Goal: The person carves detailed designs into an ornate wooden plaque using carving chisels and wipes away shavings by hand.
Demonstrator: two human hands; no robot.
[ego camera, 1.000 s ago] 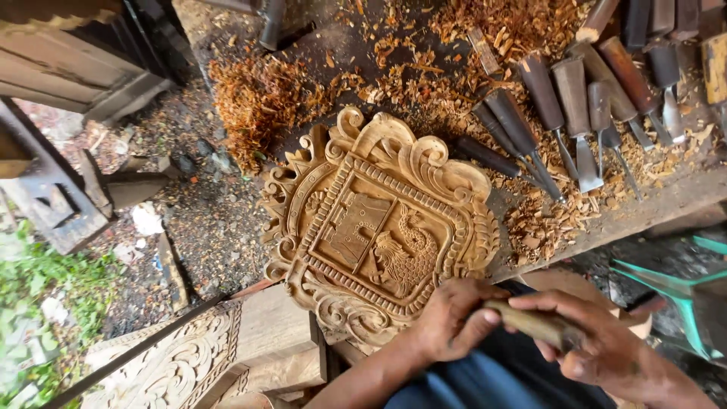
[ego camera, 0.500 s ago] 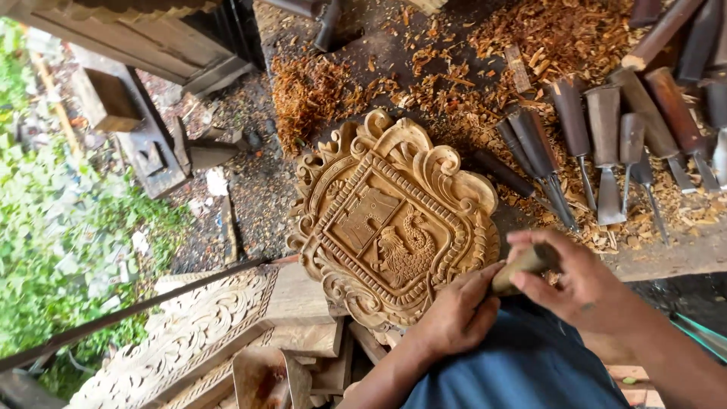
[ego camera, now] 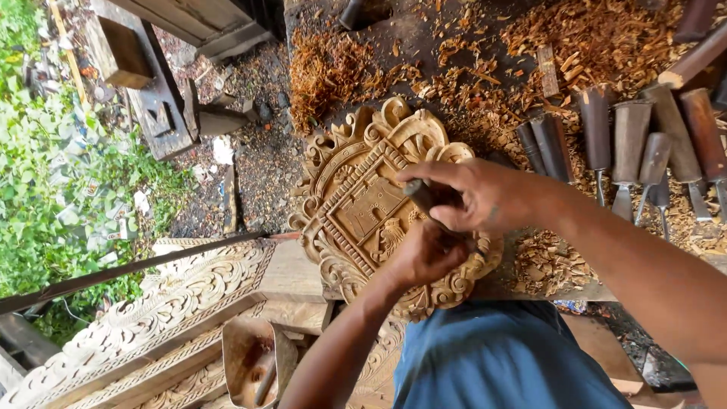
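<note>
From the head view, your right hand [ego camera: 485, 198] and left hand [ego camera: 424, 254] both close their fingers around a chisel [ego camera: 420, 195] over the pale carved shield panel [ego camera: 363, 204] (scrolled edges, crest centre), lying on the shaving-strewn worktop [ego camera: 469, 45].

A dark wooden workbench [ego camera: 469, 30] is being covered with heaps of orange wood shavings [ego camera: 606, 38]. A big carved wooden shield [ego camera: 356, 204] is being held up flat on it. A row of chisels with dark wooden handles [ego camera: 628, 144] is being kept beside the shield, on the shavings. More curls are being piled near the front edge [ego camera: 549, 265].
</note>
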